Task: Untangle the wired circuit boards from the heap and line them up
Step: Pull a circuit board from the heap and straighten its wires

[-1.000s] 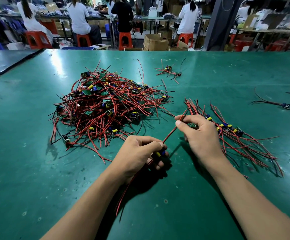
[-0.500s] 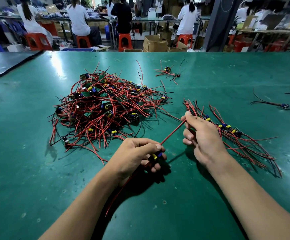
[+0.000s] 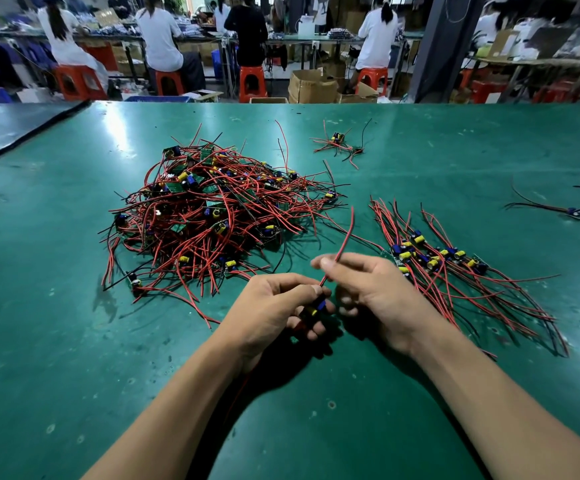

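Since its wire [image 3: 345, 237] seems limp, we advise holding the light board [image 3: 316, 308] itself. The left hand [image 3: 271, 306] grips it; right hand [image 3: 375, 292] pinches the wire.

table mat [image 3: 74, 341]: glossy, scuffed, perhaps rubber; wires [image 3: 212, 237]: smooth plastic; stools [image 3: 252, 83]: plastic

On the table [image 3: 74, 341], the heap [image 3: 209, 216] lies left of the lined-up boards [image 3: 437, 258], with both hands [image 3: 274, 313] in front.
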`<state>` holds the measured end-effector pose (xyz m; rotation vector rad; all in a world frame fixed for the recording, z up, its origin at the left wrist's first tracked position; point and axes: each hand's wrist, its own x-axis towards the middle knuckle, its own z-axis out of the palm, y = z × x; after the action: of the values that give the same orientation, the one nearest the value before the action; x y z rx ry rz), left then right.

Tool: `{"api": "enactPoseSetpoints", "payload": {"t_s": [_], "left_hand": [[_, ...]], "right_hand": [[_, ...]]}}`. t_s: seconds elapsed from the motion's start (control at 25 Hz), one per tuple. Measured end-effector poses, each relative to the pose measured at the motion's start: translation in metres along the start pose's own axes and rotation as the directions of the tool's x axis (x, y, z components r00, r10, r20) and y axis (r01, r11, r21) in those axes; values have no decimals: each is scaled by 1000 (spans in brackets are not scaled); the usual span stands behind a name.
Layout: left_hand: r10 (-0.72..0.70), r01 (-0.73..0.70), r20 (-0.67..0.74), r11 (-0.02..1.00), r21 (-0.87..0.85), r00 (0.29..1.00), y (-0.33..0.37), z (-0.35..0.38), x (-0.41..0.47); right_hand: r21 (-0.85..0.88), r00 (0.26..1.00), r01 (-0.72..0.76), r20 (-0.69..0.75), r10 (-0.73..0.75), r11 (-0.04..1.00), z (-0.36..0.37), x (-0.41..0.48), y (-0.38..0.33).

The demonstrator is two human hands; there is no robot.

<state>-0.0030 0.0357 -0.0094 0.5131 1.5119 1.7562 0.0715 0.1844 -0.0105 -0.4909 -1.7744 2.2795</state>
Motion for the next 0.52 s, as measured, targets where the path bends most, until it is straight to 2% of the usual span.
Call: {"api": "enactPoseSetpoints", "payload": {"t_s": [0.04,0.12,0.32,0.44,0.52], "left_hand": [[14,-14,-6,1000,-4,1000,-1,0,0],[35,-35,-17,999,5,999,-1,0,0],[21,-20,-23,999,47,1000,-1,1,1],[28,-27,-13,997,74,1000,-1,0,1],[39,-39,-4,994,107,999,-2,0,1]], "right_hand": [[-25,998,-24,65,26,999,4,-2,3],[-59,994,-40,96,46,997,6,-3,5],[-82,993,1,-118,-10,997,-3,5,3],[20,964,74,-256,-67,997,-6,11,-3],[238,941,60,-337,24,969,-13,14,-12]]}}
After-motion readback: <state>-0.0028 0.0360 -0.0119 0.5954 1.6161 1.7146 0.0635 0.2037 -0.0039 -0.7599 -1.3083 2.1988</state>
